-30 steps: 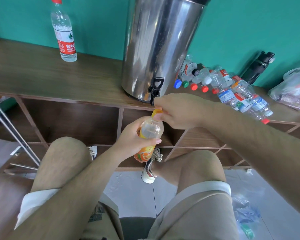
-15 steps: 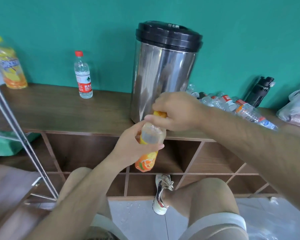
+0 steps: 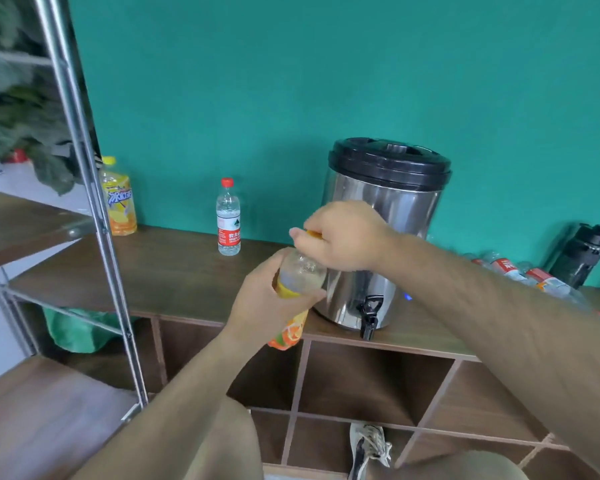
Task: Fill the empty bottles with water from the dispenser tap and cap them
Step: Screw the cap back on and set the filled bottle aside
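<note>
Teal wall (image 3: pixel 291 81) at the back, and a long wooden desk (image 3: pixel 174 271) running across the middle of the frame. Our left hand (image 3: pixel 264 306) has the orange-label bottle (image 3: pixel 300 271) dead centre, fingers wrapped round its middle, holding it up in the air with the top leaning a bit to the right. It's just left of the tap (image 3: pixel 369 311), in front of the steel dispenser (image 3: pixel 385 216) that stands on the desk. Our right hand (image 3: pixel 343 237) sits on top, fingers curled round the orange cap (image 3: pixel 313 233); we can't tell how far on it is.

Further left on the desk a red-capped water bottle (image 3: pixel 228 216) stands upright, with a yellow drink bottle (image 3: pixel 120 199) near the metal rack (image 3: pixel 84 168). Over at the right edge there's a heap of clear bottles (image 3: pixel 520 271) lying down beside a black flask (image 3: pixel 584 254).
</note>
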The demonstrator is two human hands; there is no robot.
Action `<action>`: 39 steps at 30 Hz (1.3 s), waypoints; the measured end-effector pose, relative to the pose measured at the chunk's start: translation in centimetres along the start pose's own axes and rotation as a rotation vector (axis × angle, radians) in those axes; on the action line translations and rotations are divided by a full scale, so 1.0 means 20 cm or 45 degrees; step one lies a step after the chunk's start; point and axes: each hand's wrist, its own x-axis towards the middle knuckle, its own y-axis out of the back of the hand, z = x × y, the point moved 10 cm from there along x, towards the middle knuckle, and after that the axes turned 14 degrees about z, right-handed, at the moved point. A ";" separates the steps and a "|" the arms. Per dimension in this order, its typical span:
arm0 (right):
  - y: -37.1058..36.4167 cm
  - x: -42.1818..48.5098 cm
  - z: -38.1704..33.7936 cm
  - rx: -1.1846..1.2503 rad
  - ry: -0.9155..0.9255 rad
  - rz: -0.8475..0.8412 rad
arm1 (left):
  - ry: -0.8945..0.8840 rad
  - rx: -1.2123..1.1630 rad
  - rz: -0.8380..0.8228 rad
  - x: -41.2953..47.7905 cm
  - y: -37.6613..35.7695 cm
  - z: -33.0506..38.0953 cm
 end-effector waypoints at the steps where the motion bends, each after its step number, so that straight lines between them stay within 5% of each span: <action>1: -0.02 0.03 0.02 -0.033 -0.094 -0.035 | -0.033 0.075 0.072 0.01 0.03 -0.01; 5: -0.10 0.13 0.05 -0.126 -0.431 -0.098 | -0.150 0.513 0.410 0.06 0.15 -0.04; 7: -0.10 0.18 0.01 -0.099 -0.392 -0.060 | -0.144 0.443 0.448 0.09 0.19 -0.08; 11: -0.11 0.26 -0.12 -0.032 -0.010 0.045 | 0.061 0.031 0.203 0.14 0.19 -0.17; 18: -0.24 0.33 -0.03 -0.112 -0.378 -0.021 | -0.038 0.274 0.474 0.18 0.21 -0.22; 26: -0.45 0.38 0.04 -0.040 -0.521 -0.054 | 0.433 0.233 0.028 0.23 0.03 -0.72; 33: -0.90 0.23 0.03 0.698 -0.810 -0.046 | 0.451 0.268 0.097 0.31 -0.01 -0.99; 39: -1.15 0.31 0.15 0.944 -1.038 0.054 | 0.467 0.304 0.117 0.53 -0.11 -1.15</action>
